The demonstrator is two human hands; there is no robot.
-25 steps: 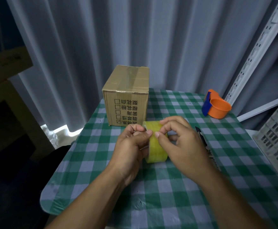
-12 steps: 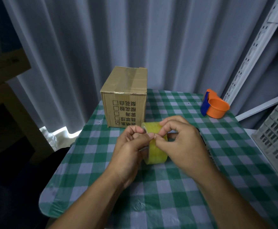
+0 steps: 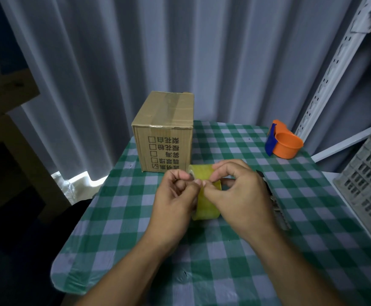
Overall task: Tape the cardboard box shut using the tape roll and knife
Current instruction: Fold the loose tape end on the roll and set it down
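Gripping one tape roll (image 3: 206,202): left hand (image 3: 175,202), right hand (image 3: 239,199).

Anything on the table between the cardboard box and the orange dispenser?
No, only bare checked tablecloth between the cardboard box and orange dispenser in the head view.

Premises appear to be a small storeroom or packing corner. Evidence: white perforated metal shelving upright (image 3: 325,69) at upper right of the frame, grey slatted plastic crate (image 3: 366,175) at right edge, pale pleated curtain (image 3: 158,51) across the back, green-and-white checked tablecloth (image 3: 235,250) covering the small table.
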